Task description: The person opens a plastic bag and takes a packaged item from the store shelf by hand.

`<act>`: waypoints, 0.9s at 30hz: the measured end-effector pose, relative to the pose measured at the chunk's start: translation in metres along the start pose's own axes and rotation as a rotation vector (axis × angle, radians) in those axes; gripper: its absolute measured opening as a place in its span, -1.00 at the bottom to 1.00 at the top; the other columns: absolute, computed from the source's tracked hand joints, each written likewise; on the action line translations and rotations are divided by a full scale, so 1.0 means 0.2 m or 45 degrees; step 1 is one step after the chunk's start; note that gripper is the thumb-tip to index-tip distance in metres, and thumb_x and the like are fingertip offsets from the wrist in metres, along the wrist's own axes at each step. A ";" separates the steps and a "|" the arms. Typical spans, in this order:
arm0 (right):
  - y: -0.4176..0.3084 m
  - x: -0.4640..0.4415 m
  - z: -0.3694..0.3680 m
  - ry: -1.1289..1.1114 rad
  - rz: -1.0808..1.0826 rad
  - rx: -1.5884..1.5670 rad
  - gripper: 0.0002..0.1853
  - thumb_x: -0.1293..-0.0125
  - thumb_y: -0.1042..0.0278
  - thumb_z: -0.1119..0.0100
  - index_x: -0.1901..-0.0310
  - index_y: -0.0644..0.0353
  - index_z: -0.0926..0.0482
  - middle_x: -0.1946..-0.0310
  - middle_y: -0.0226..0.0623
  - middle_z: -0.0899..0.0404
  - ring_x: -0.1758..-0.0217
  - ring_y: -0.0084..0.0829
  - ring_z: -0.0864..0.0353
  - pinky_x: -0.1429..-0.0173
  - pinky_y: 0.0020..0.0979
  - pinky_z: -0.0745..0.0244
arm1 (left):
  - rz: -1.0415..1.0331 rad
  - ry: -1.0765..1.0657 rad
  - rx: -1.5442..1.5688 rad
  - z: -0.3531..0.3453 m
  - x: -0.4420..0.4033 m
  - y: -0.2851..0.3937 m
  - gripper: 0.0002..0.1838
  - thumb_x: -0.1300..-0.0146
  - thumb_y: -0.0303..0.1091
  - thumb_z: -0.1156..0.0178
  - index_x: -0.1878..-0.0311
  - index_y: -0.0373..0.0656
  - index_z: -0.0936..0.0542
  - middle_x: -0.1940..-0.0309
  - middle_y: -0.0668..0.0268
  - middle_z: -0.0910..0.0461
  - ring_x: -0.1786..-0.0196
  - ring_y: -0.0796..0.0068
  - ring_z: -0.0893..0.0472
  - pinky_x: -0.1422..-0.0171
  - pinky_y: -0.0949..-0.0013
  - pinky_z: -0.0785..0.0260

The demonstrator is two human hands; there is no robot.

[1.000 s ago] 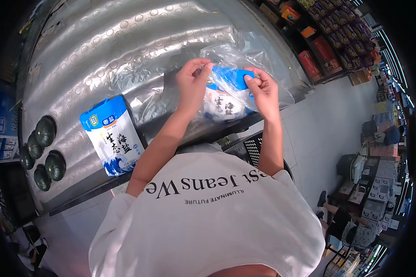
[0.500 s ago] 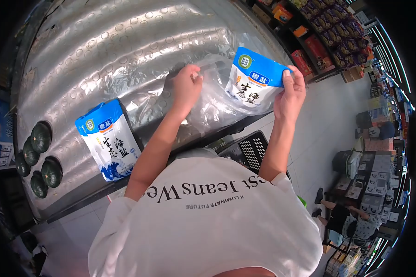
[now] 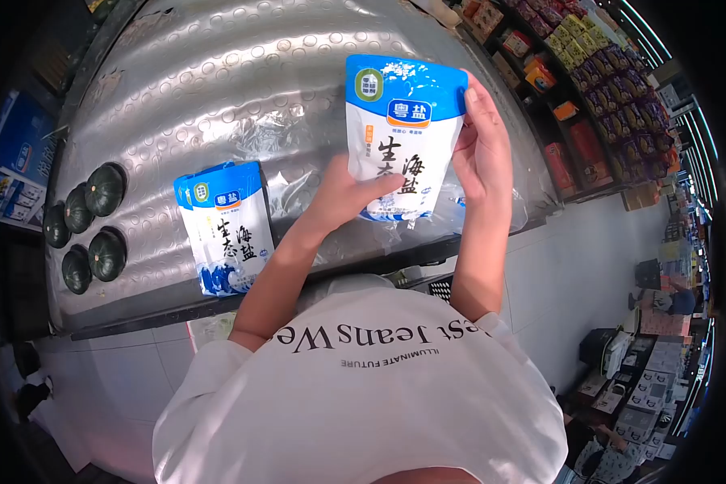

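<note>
A blue-and-white pouch of sea salt (image 3: 407, 113) is held up over the metal counter, its printed front towards me. My left hand (image 3: 347, 194) grips its lower left part, thumb across the front and the other fingers hidden behind. At the upper right edge, my right hand (image 3: 486, 137) holds the pouch with its fingers closed around the side. Below and behind my right hand lies crumpled clear plastic (image 3: 504, 211). To the left of my left forearm, a matching stack of salt pouches (image 3: 226, 230) lies on the counter; how many are in it I cannot tell.
Several dark green squashes (image 3: 105, 189) sit at the counter's left end. The dimpled metal counter (image 3: 218, 89) ends at a dark front edge close to my body. Packed snack shelves (image 3: 613, 89) stand at the right, beyond a tiled floor (image 3: 532, 266). Part of a black crate (image 3: 440, 290) shows below the edge.
The held pouch has come up and left, closer to me. My left hand has moved from the clear plastic onto the pouch. The plastic now lies on the counter, and the view has shifted.
</note>
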State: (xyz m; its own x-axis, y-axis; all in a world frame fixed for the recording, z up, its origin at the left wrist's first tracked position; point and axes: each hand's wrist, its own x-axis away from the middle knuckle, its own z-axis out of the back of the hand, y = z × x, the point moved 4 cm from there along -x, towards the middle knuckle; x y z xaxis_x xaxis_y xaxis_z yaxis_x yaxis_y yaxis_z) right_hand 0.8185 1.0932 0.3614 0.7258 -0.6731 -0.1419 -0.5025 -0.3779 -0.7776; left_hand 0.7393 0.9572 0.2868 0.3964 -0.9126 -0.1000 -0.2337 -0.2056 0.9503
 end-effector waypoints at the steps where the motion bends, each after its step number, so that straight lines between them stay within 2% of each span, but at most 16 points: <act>1: 0.07 0.03 -0.03 -0.015 -0.119 0.093 -0.56 -0.28 0.38 -0.05 -0.16 0.32 -0.25 0.10 -0.19 -0.52 0.08 -0.47 -0.54 0.02 -0.46 -0.47 | 0.038 0.137 0.154 0.03 0.03 0.01 -0.62 -0.12 -0.44 -0.22 -0.02 -0.32 -0.45 0.12 0.21 -0.56 0.12 0.52 -0.56 0.07 0.43 -0.43; 4: 0.37 0.14 -0.05 -0.207 -0.427 0.311 -0.52 -0.28 0.41 -0.01 -0.21 0.29 -0.20 0.04 -0.20 -0.49 0.02 -0.47 -0.50 0.00 -0.45 -0.42 | 0.199 0.595 0.585 0.12 0.12 0.01 -0.59 -0.17 -0.40 -0.17 -0.06 -0.35 -0.39 0.10 0.19 -0.53 0.12 0.45 -0.58 0.12 0.39 -0.48; 5: 0.45 0.17 -0.06 -0.220 -0.532 0.320 -0.50 -0.27 0.43 0.00 -0.23 0.28 -0.18 0.04 -0.21 -0.49 0.01 -0.47 -0.49 0.00 -0.45 -0.41 | 0.165 0.624 0.613 0.16 0.14 0.04 -0.61 -0.19 -0.38 -0.14 -0.05 -0.34 -0.39 0.12 0.19 -0.54 0.12 0.41 -0.59 0.11 0.39 -0.50; 6: 0.50 0.20 -0.07 -0.223 -0.658 0.198 -0.40 -0.24 0.46 -0.02 -0.29 0.23 -0.07 -0.05 -0.22 -0.42 -0.06 -0.46 -0.44 -0.07 -0.42 -0.37 | 0.189 0.618 0.642 0.22 0.15 0.04 -0.63 -0.21 -0.36 -0.13 -0.05 -0.33 -0.40 0.13 0.19 -0.54 0.13 0.41 -0.59 0.12 0.40 -0.50; 9: 0.60 0.25 -0.13 -0.238 -0.598 -0.129 -0.30 -0.23 0.45 -0.04 -0.35 0.20 0.06 -0.14 -0.21 -0.32 -0.15 -0.43 -0.36 -0.14 -0.38 -0.31 | 0.273 0.613 0.786 0.32 0.17 -0.02 -0.66 -0.22 -0.34 -0.11 -0.02 -0.29 -0.42 0.15 0.20 -0.55 0.15 0.40 -0.60 0.14 0.41 -0.51; 10: 0.64 0.27 -0.14 -0.274 -0.643 -0.071 -0.22 -0.24 0.49 0.01 -0.38 0.15 0.26 -0.21 -0.18 -0.19 -0.26 -0.41 -0.21 -0.24 -0.32 -0.21 | 0.307 0.610 0.844 0.33 0.18 -0.04 -0.67 -0.23 -0.33 -0.11 -0.01 -0.28 -0.42 0.16 0.21 -0.56 0.16 0.40 -0.61 0.14 0.41 -0.52; 13: 0.64 0.30 -0.21 -0.258 -0.416 0.141 -0.16 -0.20 0.41 -0.01 -0.39 0.03 0.32 -0.27 -0.17 -0.08 -0.28 -0.30 -0.19 -0.26 -0.25 -0.18 | 0.378 0.622 0.997 0.29 0.19 -0.05 -0.69 -0.26 -0.33 -0.06 -0.02 -0.27 -0.40 0.13 0.14 -0.55 0.14 0.35 -0.60 0.13 0.35 -0.55; 16: 0.57 0.30 -0.24 -0.464 -0.189 0.176 0.04 -0.10 0.47 -0.13 -0.36 0.06 0.51 -0.34 -0.05 0.17 -0.36 -0.26 0.02 -0.34 -0.22 -0.03 | 0.421 0.479 1.265 0.24 0.19 -0.02 -0.67 -0.28 -0.28 -0.02 -0.03 -0.29 -0.39 0.16 0.15 -0.55 0.14 0.28 -0.60 0.11 0.30 -0.54; 19: 0.52 0.27 -0.24 -0.525 -0.084 0.345 0.14 0.05 0.47 -0.26 -0.36 0.09 0.48 -0.34 0.00 0.23 -0.36 -0.16 0.04 -0.33 -0.19 -0.04 | 0.507 0.264 1.446 0.14 0.22 0.06 -0.66 -0.30 -0.24 0.00 -0.04 -0.23 -0.41 0.17 0.23 -0.56 0.12 0.26 -0.57 0.06 0.18 -0.46; 21: 0.51 0.25 -0.21 -0.552 0.078 0.592 0.13 0.10 0.48 -0.26 -0.36 0.12 0.42 -0.30 0.00 0.17 -0.33 -0.17 -0.01 -0.30 -0.21 -0.09 | 0.554 0.169 1.528 0.09 0.23 0.08 -0.67 -0.30 -0.21 0.01 -0.06 -0.17 -0.41 0.17 0.29 -0.56 0.10 0.26 -0.55 0.01 0.11 -0.40; 23: 0.49 0.26 -0.21 -0.547 0.106 0.641 0.10 0.13 0.49 -0.25 -0.35 0.15 0.34 -0.26 -0.01 0.10 -0.28 -0.19 -0.08 -0.27 -0.23 -0.14 | 0.583 0.152 1.596 0.07 0.24 0.08 -0.68 -0.31 -0.20 0.03 -0.07 -0.10 -0.42 0.16 0.34 -0.55 0.08 0.28 -0.53 -0.03 0.06 -0.33; 27: 0.50 0.25 -0.20 -0.532 0.000 0.491 0.04 0.18 0.49 -0.21 -0.34 0.19 0.23 -0.14 -0.08 -0.05 -0.12 -0.29 -0.22 -0.16 -0.30 -0.24 | 0.655 0.463 1.423 0.03 0.26 0.09 -0.67 -0.32 -0.19 0.04 -0.08 -0.10 -0.42 0.12 0.33 -0.53 0.06 0.31 -0.52 -0.04 0.02 -0.33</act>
State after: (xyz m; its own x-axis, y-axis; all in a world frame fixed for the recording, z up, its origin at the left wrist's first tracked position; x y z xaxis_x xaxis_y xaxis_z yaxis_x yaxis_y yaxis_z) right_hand 0.7859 0.9964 0.3021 0.8893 -0.3346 -0.3117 -0.3520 -0.0656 -0.9337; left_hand 0.7497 0.9039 0.2969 0.2157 -0.8629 0.4571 -0.9760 -0.2045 0.0746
